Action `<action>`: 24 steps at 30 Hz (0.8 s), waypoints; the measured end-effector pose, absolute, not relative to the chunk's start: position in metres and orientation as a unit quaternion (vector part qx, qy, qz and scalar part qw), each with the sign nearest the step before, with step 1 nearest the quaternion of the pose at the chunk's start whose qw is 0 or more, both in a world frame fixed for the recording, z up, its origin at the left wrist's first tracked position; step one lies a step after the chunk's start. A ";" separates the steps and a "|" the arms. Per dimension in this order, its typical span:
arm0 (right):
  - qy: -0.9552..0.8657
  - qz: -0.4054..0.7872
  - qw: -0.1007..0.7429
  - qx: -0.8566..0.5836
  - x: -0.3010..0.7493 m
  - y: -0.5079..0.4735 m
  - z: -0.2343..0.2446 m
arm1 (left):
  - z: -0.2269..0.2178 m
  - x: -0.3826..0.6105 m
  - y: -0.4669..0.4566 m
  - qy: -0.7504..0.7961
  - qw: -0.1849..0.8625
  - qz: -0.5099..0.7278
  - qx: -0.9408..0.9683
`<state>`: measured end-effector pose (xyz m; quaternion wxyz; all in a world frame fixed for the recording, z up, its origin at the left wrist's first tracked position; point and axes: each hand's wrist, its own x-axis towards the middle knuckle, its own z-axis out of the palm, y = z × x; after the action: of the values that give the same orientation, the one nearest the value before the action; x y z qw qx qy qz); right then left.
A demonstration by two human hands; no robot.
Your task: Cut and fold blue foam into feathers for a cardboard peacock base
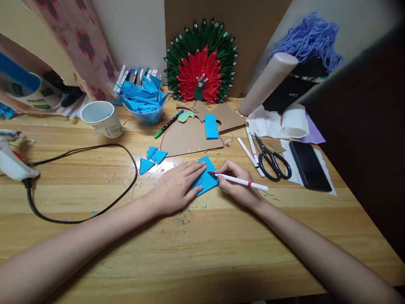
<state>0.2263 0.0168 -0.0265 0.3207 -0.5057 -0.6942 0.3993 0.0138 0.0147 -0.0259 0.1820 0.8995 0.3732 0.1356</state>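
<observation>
My left hand (177,185) lies flat with fingers stretched over the left part of a blue foam sheet (207,179), pressing it to the table. A small drawn curve shows on the sheet beside the fingers. In my right hand (237,183) is a white felt-tip marker (238,181) with a red band, its dark red tip at the sheet's surface. Left of the sheet lie several cut blue triangles (147,166). Behind it, a blue rectangle (211,126) rests on a curved piece of brown cardboard (186,137), near a light green cutout (186,116).
Black-handled scissors (274,162), marker parts (249,156) and a phone (309,166) lie at the right. A glue gun (14,162) with a looping cord (123,192) is at the left. A paper cup (103,119), a tub of blue strips (147,112) and a red-green peacock (201,63) stand behind.
</observation>
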 end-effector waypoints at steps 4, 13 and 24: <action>-0.708 0.391 0.303 -0.505 0.227 0.017 -0.026 | -0.026 0.014 0.015 0.373 0.184 0.136 0.899; -0.735 0.413 0.289 -0.453 0.231 0.018 -0.026 | -0.024 0.014 0.015 0.375 0.185 0.127 0.900; -0.657 0.452 0.349 -0.492 0.232 0.018 -0.031 | -0.024 0.014 0.016 0.369 0.189 0.132 0.900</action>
<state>0.2320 0.0183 -0.0306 0.3492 -0.4921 -0.6568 0.4523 0.0141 0.0159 -0.0239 0.1886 0.9005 0.3691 0.1317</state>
